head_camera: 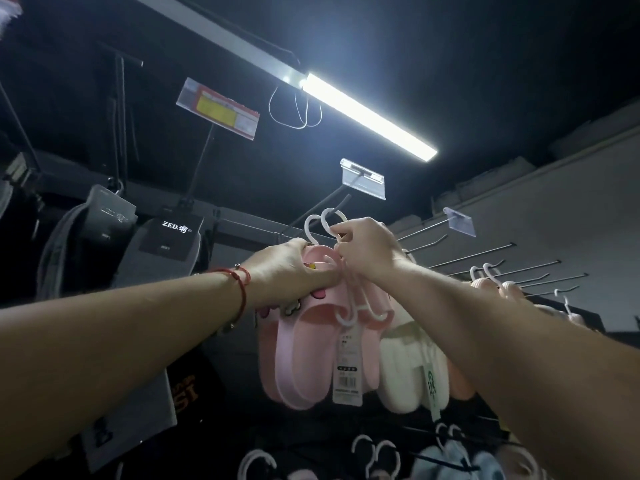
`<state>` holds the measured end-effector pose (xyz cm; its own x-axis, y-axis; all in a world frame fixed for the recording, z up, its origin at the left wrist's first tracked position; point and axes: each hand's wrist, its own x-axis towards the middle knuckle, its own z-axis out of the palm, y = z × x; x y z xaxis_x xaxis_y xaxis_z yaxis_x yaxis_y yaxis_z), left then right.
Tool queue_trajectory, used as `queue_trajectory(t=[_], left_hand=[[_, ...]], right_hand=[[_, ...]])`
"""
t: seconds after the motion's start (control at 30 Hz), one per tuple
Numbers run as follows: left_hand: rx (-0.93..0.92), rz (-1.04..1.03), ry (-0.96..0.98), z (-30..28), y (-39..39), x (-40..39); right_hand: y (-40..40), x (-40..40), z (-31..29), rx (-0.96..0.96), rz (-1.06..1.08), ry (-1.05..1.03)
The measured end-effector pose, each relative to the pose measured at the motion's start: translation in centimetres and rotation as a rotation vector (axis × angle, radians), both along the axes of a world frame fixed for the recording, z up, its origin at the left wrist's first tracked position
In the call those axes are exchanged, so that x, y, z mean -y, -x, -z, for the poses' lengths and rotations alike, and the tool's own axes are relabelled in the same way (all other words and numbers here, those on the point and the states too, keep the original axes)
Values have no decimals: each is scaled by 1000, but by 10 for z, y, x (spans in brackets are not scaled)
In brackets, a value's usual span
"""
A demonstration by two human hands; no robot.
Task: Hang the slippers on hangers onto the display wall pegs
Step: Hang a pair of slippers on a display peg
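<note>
Pink slippers (311, 344) gripped by left hand (291, 268), right hand (367, 251) pinching hanger hooks (327, 220).

2 hands (294, 268) up. 2 white hanger hooks (320, 220) held. 3 price tag holders (218, 107). 1 strip light (367, 114). Pink slippers (304, 355): 1 pair, cream slippers (405, 368): 1 pair.

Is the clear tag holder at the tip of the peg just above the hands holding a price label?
No: the clear tag holder looks blank and see-through, unlike the holder with the yellow and red price label further left.
</note>
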<state>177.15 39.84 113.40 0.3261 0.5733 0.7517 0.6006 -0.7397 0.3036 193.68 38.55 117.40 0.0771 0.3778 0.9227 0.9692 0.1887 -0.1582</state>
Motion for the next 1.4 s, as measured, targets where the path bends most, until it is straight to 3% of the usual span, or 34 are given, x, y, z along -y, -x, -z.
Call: queue_trajectory(t=[0.33,0.5,0.63,0.77,0.87,1.03,1.1,1.4], left_hand=[[-56,-188,-100,13,13,-8],[-160,-302,-515,44,19,14],[-234,-142,-643,91,0,45],[-372,65,-666,167,-45,73],[-456,234,-514,239,-90,97],[-809,385,148,378,-174,142],[-876,435,326,439,-201,158],[-1073,549,645,707,-252,236]], right_hand=[[8,21,23,-15,-106,-26],[-9,66,79,-33,-201,-88],[-56,106,148,95,-170,8],[-115,152,246,141,-46,252],[-157,190,339,56,83,519],[-215,264,502,-225,293,1011],[-227,298,565,-310,340,1132],[-241,432,777,-635,418,1433]])
